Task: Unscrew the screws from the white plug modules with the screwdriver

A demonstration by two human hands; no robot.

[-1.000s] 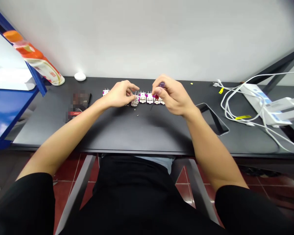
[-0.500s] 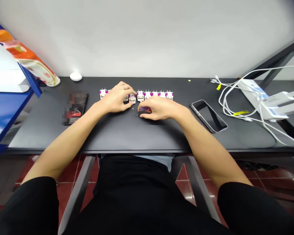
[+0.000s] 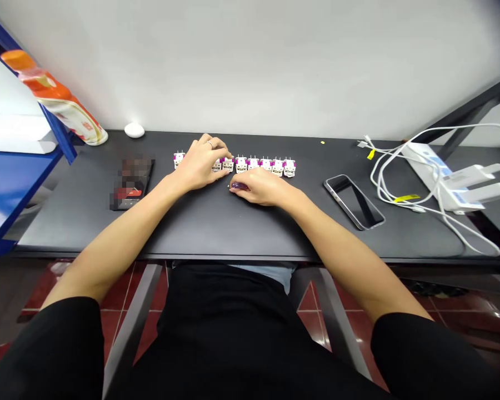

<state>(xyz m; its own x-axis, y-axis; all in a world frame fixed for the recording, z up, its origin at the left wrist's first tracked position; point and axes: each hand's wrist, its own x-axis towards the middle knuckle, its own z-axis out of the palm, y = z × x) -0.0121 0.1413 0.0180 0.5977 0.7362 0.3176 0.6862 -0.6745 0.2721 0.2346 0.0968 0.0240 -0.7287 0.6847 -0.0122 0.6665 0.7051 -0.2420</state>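
Observation:
A row of small white-and-purple blocks with metal pins (image 3: pixel 265 165) lies near the back of the dark tabletop. Over the row's left part rests my left hand (image 3: pixel 202 162), a ring on one finger, its thumb and index finger closed about one block (image 3: pixel 228 165). The hand hides some blocks behind it. Just in front of the row, my right hand (image 3: pixel 260 187) curls around a see-through purple object (image 3: pixel 239 186), mostly covered by the fingers, so its kind does not show. A tiny light speck (image 3: pixel 229 186) lies by its fingertips.
On the right are a phone (image 3: pixel 354 201), tangled white cables (image 3: pixel 383 178) and a white power strip (image 3: pixel 431 161). To the left lie a dark, partly blurred flat item (image 3: pixel 132 183) and a white rounded object (image 3: pixel 134 130). An orange-and-white bottle (image 3: pixel 62 105) leans by a blue frame.
My right hand has shifted slightly left, its fingers closing further around the purple object. The block at my left fingertips has moved back, more in line with the row. The view has shifted slightly.

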